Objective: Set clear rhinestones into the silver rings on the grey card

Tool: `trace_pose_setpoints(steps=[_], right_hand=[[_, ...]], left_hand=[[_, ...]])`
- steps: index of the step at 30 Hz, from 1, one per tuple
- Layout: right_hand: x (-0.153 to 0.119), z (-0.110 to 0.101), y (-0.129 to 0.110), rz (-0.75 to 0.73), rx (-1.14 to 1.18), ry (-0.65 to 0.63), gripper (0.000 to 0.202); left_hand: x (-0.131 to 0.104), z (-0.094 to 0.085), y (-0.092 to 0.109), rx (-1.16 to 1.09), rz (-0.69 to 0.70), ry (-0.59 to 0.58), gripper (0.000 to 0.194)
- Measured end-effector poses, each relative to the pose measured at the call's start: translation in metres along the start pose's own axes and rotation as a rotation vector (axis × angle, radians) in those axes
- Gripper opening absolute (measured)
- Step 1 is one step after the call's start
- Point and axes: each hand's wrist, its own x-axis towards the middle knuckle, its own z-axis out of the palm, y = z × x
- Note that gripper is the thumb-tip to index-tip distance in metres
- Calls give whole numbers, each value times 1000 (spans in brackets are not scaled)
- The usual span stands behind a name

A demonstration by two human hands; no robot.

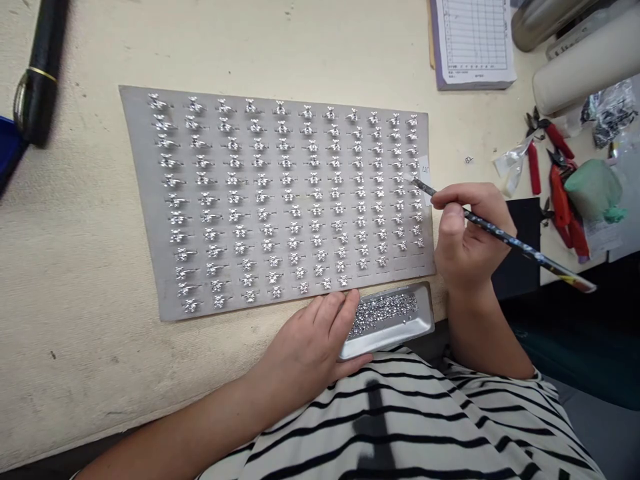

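A grey slotted board [145, 200] lies on the table with rows of small silver rings [313, 179] stuck upright in it. My right hand [473, 227] pinches a dark patterned pencil [505, 237], whose pale tip is over the rings near the board's right edge. Whether the tip touches a ring I cannot tell. Below the board, my left hand [313, 333] grips the left end of a shallow metal tray [425, 327], thumb on the near side and fingers on the far side. Small clear stones [385, 310] are spread in the tray.
One loose ring-like piece [469, 160] sits right of the board. Red-handled pliers [560, 200], a green bag [595, 190] and a white roll [585, 73] crowd the right side. A form pad [475, 43] is at the back; a black handle [43, 73] stands at left.
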Motion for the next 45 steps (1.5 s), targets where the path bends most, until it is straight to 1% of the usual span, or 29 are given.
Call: trace_pose_setpoints(steps=[4, 18, 24, 32, 34, 37, 41, 43, 45], right_hand=[[0, 0, 0, -1, 14, 5, 18], [-1, 0, -1, 11, 5, 5, 18], [-1, 1, -1, 16, 32, -8, 18], [0, 3, 1, -1, 46, -5, 18], [1, 1, -2, -2, 52, 13, 17], [0, -7, -12, 10, 86, 92, 18], [-15, -24, -22, 3, 237, 198, 20], [-30, -32, -21, -76, 300, 231, 21], [-48, -37, -17, -159, 354, 219, 20]], left_hand=[[0, 0, 0, -7, 0, 1, 79], [1, 0, -1, 6, 1, 5, 75], [0, 1, -1, 6, -1, 5, 79], [0, 1, -1, -4, -16, -6, 75], [0, 1, -2, -14, -19, -13, 74], [0, 1, -2, -26, -21, -14, 74], [1, 0, -2, -26, -2, 5, 75], [2, -1, -2, -16, 6, 11, 76], [2, -2, -3, -2, 16, 11, 76]])
